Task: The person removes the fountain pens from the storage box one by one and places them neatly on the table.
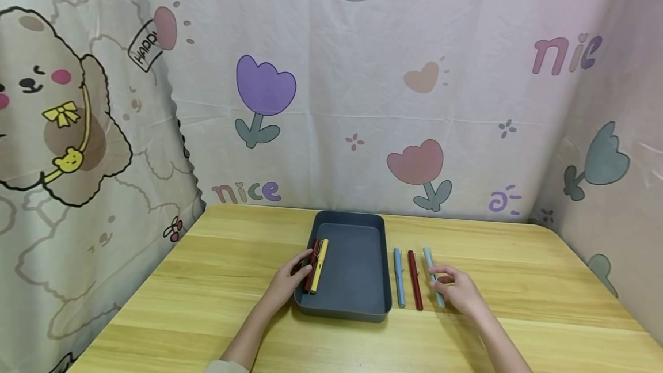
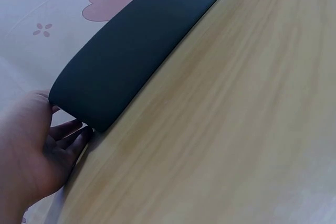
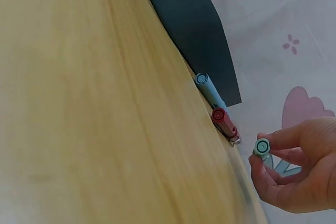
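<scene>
In the head view, my right hand [image 1: 458,289] pinches a pale green pen [image 1: 427,257] between thumb and fingers; the right wrist view shows the end of this pen [image 3: 262,147] at the fingertips. Left of it, a dark red pen [image 1: 415,281] and a blue pen [image 1: 399,278] lie side by side on the table. My left hand [image 1: 285,284] grips the left wall of a dark grey tray [image 1: 344,312], some fingers over the rim and others outside it. Inside, along that wall, lie a yellow pen [image 1: 319,266] and a dark red pen [image 1: 311,281], partly hidden by the fingers.
The tray stands on a wooden table [image 1: 207,281], long side pointing away from me. A printed curtain [image 1: 336,102] hangs behind the table's back edge and along both sides.
</scene>
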A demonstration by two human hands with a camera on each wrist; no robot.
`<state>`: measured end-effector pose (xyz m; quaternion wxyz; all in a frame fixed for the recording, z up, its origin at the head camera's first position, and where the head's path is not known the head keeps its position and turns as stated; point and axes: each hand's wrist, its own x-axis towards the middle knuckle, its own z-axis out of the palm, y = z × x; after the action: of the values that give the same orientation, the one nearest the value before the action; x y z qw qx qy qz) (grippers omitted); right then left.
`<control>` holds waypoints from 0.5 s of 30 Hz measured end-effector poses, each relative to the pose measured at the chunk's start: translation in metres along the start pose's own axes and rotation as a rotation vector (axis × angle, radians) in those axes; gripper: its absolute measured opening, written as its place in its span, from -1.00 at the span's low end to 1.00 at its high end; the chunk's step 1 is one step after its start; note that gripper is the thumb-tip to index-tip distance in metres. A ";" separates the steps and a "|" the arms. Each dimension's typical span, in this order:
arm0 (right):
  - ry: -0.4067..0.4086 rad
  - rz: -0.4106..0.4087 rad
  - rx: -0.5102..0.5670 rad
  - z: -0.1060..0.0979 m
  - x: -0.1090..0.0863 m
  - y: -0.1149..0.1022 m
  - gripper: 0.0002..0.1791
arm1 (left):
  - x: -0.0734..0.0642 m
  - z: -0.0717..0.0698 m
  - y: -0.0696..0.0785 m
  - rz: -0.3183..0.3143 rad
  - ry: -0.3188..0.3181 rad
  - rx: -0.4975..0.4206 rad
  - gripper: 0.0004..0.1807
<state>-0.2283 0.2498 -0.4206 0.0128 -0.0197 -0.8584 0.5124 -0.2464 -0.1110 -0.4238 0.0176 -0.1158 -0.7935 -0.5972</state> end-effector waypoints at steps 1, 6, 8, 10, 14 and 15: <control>-0.001 0.003 -0.003 0.000 0.000 0.001 -0.67 | 0.000 0.000 0.000 -0.004 0.001 -0.001 -0.54; 0.003 0.017 -0.007 0.002 0.001 0.005 -0.68 | -0.002 0.000 0.002 -0.008 0.000 -0.004 -0.53; 0.006 0.026 -0.004 0.003 0.000 0.007 -0.69 | -0.002 0.000 0.002 -0.004 -0.002 -0.006 -0.53; 0.008 0.033 -0.001 0.004 0.000 0.009 -0.70 | -0.002 0.000 0.001 0.000 -0.004 -0.005 -0.53; 0.013 0.036 0.002 0.005 -0.001 0.011 -0.72 | -0.001 0.001 0.000 0.006 -0.004 0.002 -0.53; 0.011 0.030 -0.003 0.005 -0.001 0.011 -0.72 | 0.000 0.000 0.000 0.005 -0.003 0.002 -0.53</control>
<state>-0.2273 0.2505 -0.4326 0.0098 -0.0353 -0.8587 0.5111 -0.2459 -0.1106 -0.4237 0.0180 -0.1185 -0.7939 -0.5962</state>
